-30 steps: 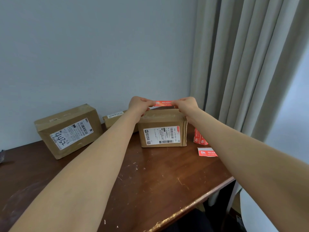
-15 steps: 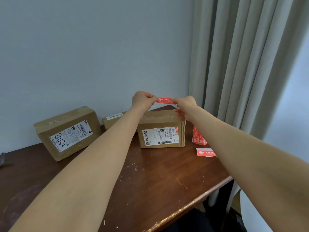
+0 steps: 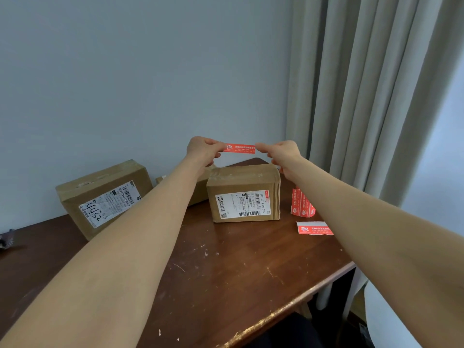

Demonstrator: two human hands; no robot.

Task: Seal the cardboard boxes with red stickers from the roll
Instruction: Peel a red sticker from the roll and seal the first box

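Your left hand [image 3: 202, 149] and right hand [image 3: 282, 151] each pinch one end of a red sticker [image 3: 239, 148], stretched flat at mid-frame above the middle box [image 3: 243, 193]. The sticker roll [image 3: 301, 203] stands on the counter [image 3: 226, 267], right of that box.

We look from one wide-angle camera on the person's head, facing forward and a little down across the dark brown scratched wooden worktop [image 3: 226, 277] toward the pale grey-blue wall [image 3: 125, 71] and the beige pleated curtain [image 3: 364, 96] at right. Both forearms [image 3: 125, 247] enter from the lower corners, close to the lens; the left hand [image 3: 203, 149] and right hand [image 3: 282, 152] sit far out, mid-frame, pinching a red printed paper sticker [image 3: 239, 148].
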